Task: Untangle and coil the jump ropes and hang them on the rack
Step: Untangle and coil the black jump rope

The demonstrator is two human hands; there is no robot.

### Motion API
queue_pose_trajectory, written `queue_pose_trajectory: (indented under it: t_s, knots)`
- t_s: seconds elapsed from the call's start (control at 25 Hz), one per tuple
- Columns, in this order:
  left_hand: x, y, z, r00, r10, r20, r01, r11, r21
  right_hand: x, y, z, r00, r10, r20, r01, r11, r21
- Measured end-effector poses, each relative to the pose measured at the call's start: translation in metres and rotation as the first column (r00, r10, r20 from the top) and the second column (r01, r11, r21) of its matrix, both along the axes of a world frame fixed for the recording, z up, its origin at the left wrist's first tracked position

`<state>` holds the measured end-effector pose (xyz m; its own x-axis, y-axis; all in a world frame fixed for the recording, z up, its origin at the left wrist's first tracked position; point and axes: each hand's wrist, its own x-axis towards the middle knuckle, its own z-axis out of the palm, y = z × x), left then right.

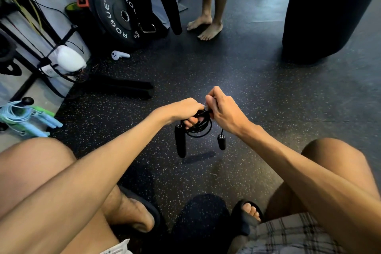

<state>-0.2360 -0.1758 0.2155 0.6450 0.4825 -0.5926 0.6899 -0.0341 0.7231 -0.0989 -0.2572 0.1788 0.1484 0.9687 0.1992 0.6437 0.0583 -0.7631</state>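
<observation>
Bare knees (pixel 35 163) near; beyond them left hand (pixel 183 109) grips coiled black jump rope (pixel 203 125), right hand (pixel 224 111) pinches its cord on top, handles (pixel 180 143) dangling above speckled floor (pixel 247 80).

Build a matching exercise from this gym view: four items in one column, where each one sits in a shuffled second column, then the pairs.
Items
1. black jump rope
2. blue jump rope
3. weight plate
4. white controller

Places
A. lying alone on the floor
B. standing on edge, upper left
C. gripped between left hand and right hand
D. looped over a rack peg, far left

Pairs: 1-C, 2-D, 3-B, 4-A
</observation>
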Motion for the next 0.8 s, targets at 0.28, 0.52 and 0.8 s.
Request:
queue_pose_trajectory:
  t_s: [0.28,0.52,0.8]
  knots:
    - [-0.007,0.005,0.017,0.96,0.152,0.235,-0.097,0.969,-0.229,0.023,0.003,-0.011,0.996,-0.092,-0.007,0.088,0.974,-0.206]
    - [-0.012,0.013,0.027,0.792,0.403,0.459,-0.171,0.867,-0.467,0.019,0.005,-0.022,0.918,-0.085,-0.388,-0.08,0.917,-0.391]
    - [-0.008,0.012,0.031,0.555,0.6,0.576,-0.311,0.792,-0.526,0.011,-0.004,-0.03,0.908,0.004,-0.42,-0.208,0.873,-0.441]
